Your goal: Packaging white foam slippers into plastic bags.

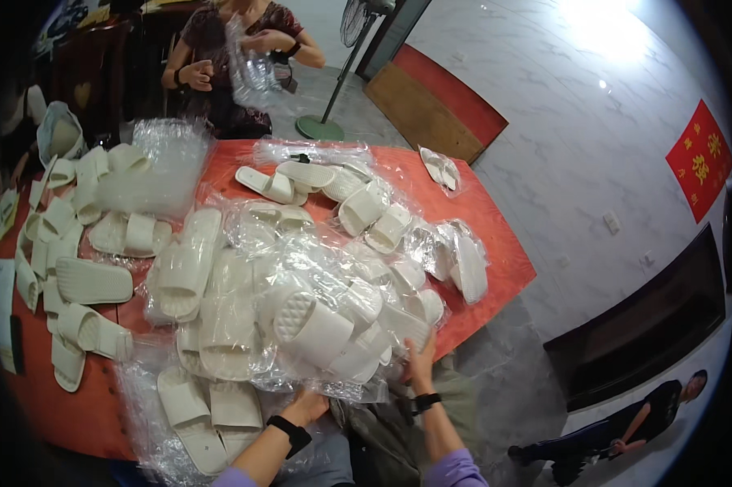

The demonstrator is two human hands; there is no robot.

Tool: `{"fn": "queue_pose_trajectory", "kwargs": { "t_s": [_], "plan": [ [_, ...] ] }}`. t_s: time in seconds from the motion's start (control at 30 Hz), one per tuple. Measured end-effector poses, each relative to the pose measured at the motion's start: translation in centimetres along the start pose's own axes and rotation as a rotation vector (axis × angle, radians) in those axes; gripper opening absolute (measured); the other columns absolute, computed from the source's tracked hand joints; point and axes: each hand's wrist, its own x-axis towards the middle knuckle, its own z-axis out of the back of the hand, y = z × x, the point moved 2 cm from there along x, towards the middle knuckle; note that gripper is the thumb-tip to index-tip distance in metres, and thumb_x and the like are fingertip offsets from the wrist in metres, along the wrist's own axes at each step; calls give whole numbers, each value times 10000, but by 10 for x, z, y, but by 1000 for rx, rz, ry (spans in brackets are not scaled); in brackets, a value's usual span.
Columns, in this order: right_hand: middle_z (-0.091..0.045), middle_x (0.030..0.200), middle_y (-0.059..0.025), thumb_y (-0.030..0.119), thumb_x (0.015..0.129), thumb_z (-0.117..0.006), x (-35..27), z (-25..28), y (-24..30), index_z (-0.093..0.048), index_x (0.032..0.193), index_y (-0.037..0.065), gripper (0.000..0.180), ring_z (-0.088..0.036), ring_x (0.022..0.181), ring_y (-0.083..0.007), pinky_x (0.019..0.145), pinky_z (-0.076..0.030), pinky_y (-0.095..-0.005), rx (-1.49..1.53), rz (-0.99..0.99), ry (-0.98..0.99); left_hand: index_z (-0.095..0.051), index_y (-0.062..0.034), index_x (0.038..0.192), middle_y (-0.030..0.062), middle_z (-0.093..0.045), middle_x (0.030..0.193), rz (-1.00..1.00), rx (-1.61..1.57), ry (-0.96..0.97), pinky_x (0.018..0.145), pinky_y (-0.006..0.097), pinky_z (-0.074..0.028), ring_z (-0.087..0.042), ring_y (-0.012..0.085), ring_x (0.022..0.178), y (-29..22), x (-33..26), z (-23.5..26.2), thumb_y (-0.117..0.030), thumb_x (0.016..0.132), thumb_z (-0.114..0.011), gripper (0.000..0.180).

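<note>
A big heap of white slide slippers in clear plastic bags (313, 329) lies at the near side of the red table (496, 243). At the heap's front edge is my left hand (306, 406), its fingers hidden under the bagged slippers. My right hand (420, 367) grips the end of a bagged slipper (406, 325) at the heap's right side, thumb and fingers around it. Just left of my left forearm, a loose pair of white slippers (207, 414) rests on clear plastic bags (142, 406).
Unbagged slippers (94, 282) are piled at the left, beside a stack of clear bags (159, 174). Across the table a person (236, 49) handles a clear bag (254, 73). A standing fan (321, 128) is behind. Another person (638, 426) is at the lower right.
</note>
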Motion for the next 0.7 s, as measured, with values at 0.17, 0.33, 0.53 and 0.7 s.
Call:
{"fn": "queue_pose_trajectory", "kwargs": {
  "t_s": [0.17, 0.33, 0.53, 0.7],
  "plan": [
    [-203, 1479, -322, 285, 855, -667, -9, -80, 48, -148, 1508, 54, 865, -179, 1368, -472, 1127, -180, -500, -41, 80, 1, -529, -30, 1245, 122, -585, 1244, 8, -182, 118, 1015, 442, -437, -554, 278, 1146, -28, -23, -28, -346, 967, -502, 422],
    [-154, 1489, -356, 297, 850, -666, 57, -72, 17, -198, 1496, 54, 834, -170, 1370, -505, 1127, -180, -512, -54, 259, 182, -482, 8, 1301, 145, -556, 1311, 19, 68, -19, 998, 412, -467, -564, 275, 1159, -13, -10, -33, -251, 991, -460, 404],
    [-339, 1425, -319, 264, 850, -679, -31, -33, 150, -296, 1483, 88, 760, -356, 1303, -466, 1074, -296, -528, -289, 677, 97, -594, -8, 1176, 133, -637, 1168, -96, 135, -36, 917, 348, -498, -621, 202, 1030, -13, -29, -4, -203, 961, -531, 297],
    [-371, 1359, -265, 308, 769, -770, -92, -56, 169, -231, 1514, 124, 937, -407, 1239, -370, 1019, -367, -442, 106, 379, 576, -601, -8, 1174, 69, -651, 1001, -38, 634, 14, 759, 278, -470, -583, 124, 878, -7, -75, -57, -179, 930, -546, 303]
  ]
}}
